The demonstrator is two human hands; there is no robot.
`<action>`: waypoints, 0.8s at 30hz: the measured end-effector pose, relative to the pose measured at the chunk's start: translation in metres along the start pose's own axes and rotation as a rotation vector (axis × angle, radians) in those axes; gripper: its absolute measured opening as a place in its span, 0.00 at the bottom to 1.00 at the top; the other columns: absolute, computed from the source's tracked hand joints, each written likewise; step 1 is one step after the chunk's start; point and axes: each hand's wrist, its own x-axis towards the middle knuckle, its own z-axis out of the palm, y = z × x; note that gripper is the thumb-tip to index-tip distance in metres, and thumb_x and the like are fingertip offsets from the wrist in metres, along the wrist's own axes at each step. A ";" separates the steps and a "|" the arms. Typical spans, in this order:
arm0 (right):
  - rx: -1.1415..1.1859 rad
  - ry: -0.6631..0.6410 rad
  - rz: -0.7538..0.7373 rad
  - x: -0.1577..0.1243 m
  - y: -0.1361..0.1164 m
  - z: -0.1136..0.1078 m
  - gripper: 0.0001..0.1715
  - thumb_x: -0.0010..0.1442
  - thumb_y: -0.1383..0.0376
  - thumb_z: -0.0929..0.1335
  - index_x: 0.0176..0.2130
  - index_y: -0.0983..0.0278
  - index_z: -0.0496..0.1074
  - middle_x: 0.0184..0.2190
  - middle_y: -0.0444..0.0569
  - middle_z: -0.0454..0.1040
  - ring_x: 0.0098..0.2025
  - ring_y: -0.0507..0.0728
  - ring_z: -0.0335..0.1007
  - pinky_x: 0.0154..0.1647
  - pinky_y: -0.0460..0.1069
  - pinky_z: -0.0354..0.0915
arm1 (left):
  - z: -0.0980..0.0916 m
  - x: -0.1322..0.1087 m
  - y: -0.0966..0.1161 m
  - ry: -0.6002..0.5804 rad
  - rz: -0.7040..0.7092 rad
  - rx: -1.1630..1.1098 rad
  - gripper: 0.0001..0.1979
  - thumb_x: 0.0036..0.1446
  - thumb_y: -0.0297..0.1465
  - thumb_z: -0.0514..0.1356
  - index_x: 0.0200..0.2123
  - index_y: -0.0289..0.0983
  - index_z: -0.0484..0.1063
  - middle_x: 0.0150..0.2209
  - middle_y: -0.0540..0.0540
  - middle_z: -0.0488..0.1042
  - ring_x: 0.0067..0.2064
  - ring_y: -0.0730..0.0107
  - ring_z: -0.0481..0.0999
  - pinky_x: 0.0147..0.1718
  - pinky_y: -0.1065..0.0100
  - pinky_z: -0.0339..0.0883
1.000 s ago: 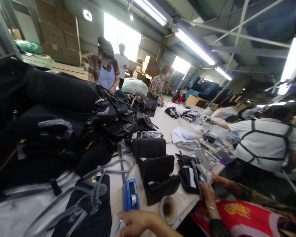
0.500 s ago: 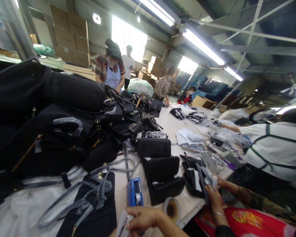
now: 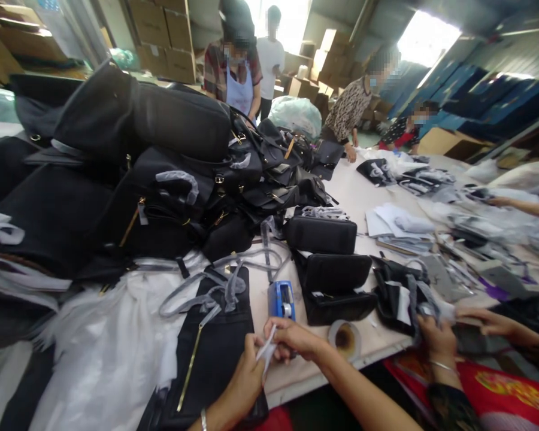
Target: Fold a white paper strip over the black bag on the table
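A thin, folded white piece [image 3: 266,352], perhaps paper or foam sheet, is pinched between both hands at the table's near edge. My left hand [image 3: 246,374], with a bracelet at the wrist, is closed on its left side. From the right, my right hand [image 3: 294,336] grips the same piece with bent fingers. Under and left of them lies a flat black bag [image 3: 211,353] with a gold zip and wrapped straps. Just beyond my right hand stands a blue tape dispenser [image 3: 276,299].
Black bags [image 3: 179,120] are heaped at the left, above white wrapping [image 3: 112,335]. Black box-shaped bags [image 3: 336,272] and a tape roll [image 3: 344,339] lie to the right. A co-worker's hands [image 3: 438,341] hold another black bag [image 3: 393,299]. More people stand across the table.
The view has tilted down and turned left. My hands and the white piece have come further into the picture, and my left hand now shows clearly.
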 end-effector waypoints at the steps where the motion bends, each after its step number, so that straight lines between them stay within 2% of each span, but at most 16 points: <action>1: 0.006 0.010 0.002 0.000 0.001 0.000 0.12 0.48 0.66 0.64 0.36 0.63 0.66 0.15 0.40 0.72 0.11 0.47 0.57 0.13 0.40 0.60 | -0.001 0.000 0.001 0.000 0.011 0.021 0.14 0.59 0.42 0.55 0.43 0.40 0.58 0.28 0.52 0.69 0.25 0.72 0.65 0.26 0.71 0.59; 6: 0.051 0.023 0.012 -0.002 0.001 0.000 0.11 0.47 0.66 0.65 0.35 0.62 0.65 0.15 0.40 0.71 0.11 0.46 0.54 0.14 0.40 0.59 | -0.004 0.000 0.005 -0.034 0.082 0.191 0.08 0.58 0.31 0.54 0.40 0.40 0.58 0.31 0.50 0.70 0.30 0.68 0.67 0.32 0.69 0.59; 9: 0.082 -0.007 0.017 -0.006 0.001 -0.002 0.12 0.47 0.65 0.67 0.36 0.62 0.64 0.18 0.41 0.72 0.14 0.46 0.58 0.17 0.40 0.59 | -0.004 0.001 0.008 -0.077 0.137 0.268 0.10 0.56 0.23 0.50 0.41 0.40 0.58 0.33 0.48 0.70 0.34 0.67 0.68 0.36 0.69 0.57; 11: 0.108 -0.030 0.013 -0.010 0.002 -0.004 0.15 0.48 0.63 0.68 0.37 0.62 0.64 0.21 0.41 0.72 0.17 0.46 0.61 0.19 0.41 0.61 | -0.005 0.002 0.010 -0.097 0.149 0.275 0.12 0.55 0.21 0.48 0.41 0.40 0.58 0.34 0.49 0.71 0.34 0.67 0.68 0.36 0.69 0.57; 16: 0.166 -0.101 0.002 -0.021 0.000 -0.010 0.24 0.47 0.61 0.72 0.43 0.62 0.63 0.30 0.43 0.72 0.27 0.49 0.69 0.28 0.45 0.67 | -0.005 0.002 0.014 -0.100 0.133 0.201 0.06 0.57 0.26 0.50 0.39 0.41 0.58 0.32 0.50 0.70 0.33 0.67 0.68 0.36 0.70 0.58; 19: 0.178 -0.129 -0.002 -0.026 -0.001 -0.012 0.27 0.49 0.57 0.73 0.46 0.62 0.64 0.31 0.45 0.72 0.31 0.51 0.70 0.30 0.46 0.68 | -0.005 0.002 0.017 -0.116 0.105 0.144 0.05 0.58 0.30 0.52 0.38 0.41 0.59 0.30 0.51 0.69 0.33 0.67 0.68 0.35 0.69 0.58; 22: 0.173 -0.100 -0.027 -0.026 0.001 -0.007 0.25 0.55 0.50 0.70 0.45 0.63 0.64 0.29 0.46 0.73 0.28 0.50 0.69 0.28 0.46 0.68 | -0.005 0.001 0.018 -0.124 0.092 0.119 0.05 0.57 0.32 0.53 0.38 0.41 0.60 0.30 0.52 0.69 0.33 0.67 0.68 0.35 0.69 0.59; 24: 0.160 -0.055 -0.058 -0.024 0.005 -0.002 0.25 0.56 0.49 0.70 0.44 0.63 0.64 0.27 0.45 0.73 0.25 0.48 0.66 0.27 0.46 0.69 | -0.006 0.001 0.019 -0.118 0.077 0.119 0.05 0.57 0.32 0.54 0.37 0.41 0.60 0.29 0.52 0.69 0.33 0.67 0.69 0.35 0.69 0.59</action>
